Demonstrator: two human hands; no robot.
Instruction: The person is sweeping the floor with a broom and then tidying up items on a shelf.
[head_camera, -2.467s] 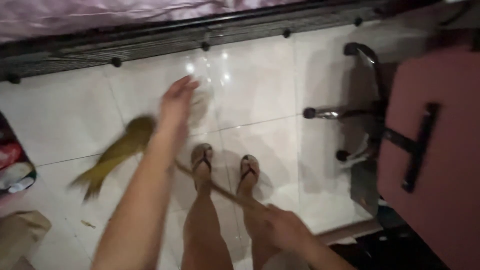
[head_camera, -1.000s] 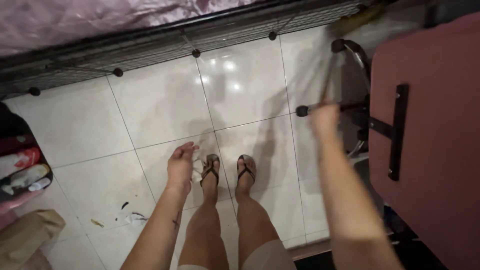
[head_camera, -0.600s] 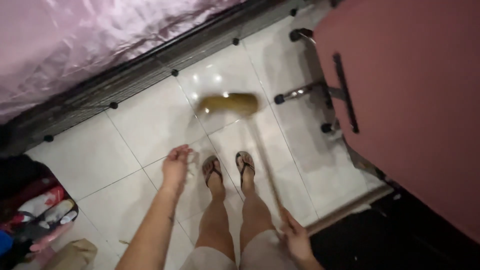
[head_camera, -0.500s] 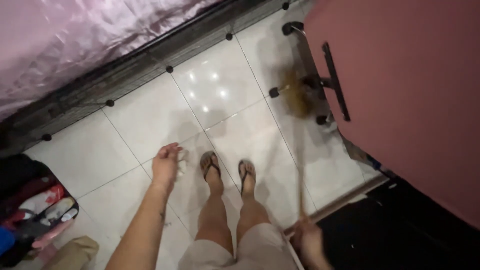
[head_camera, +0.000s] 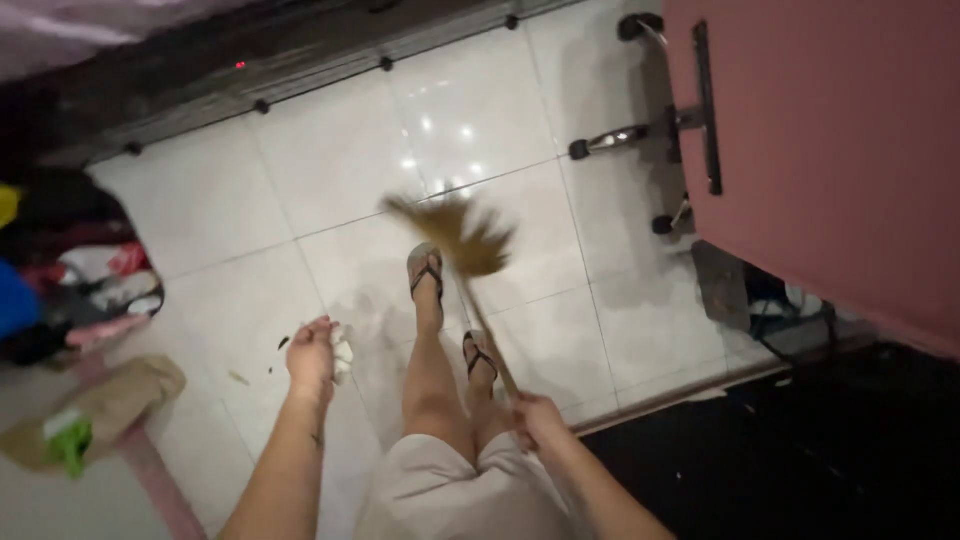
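Note:
My right hand (head_camera: 541, 420) grips the thin wooden handle of a straw broom (head_camera: 462, 234). The blurred bristle head hangs over the white floor tiles just ahead of my sandalled feet (head_camera: 425, 270). My left hand (head_camera: 312, 356) hangs at my left side, fingers loosely curled around a small white crumpled scrap (head_camera: 343, 352). Some dark bits of litter (head_camera: 283, 343) lie on the tile just left of that hand.
A pink office chair (head_camera: 830, 150) with chrome wheeled legs (head_camera: 610, 139) fills the right. A black wire grid panel (head_camera: 300, 75) runs along the far edge. A pile of clothes and bags (head_camera: 70, 270) and a brown paper bag (head_camera: 100, 405) sit left. Dark mat (head_camera: 800, 450) at lower right.
The broom head swung from under the chair base back to the middle, in front of my feet. One foot stepped forward. The view shifted left and back.

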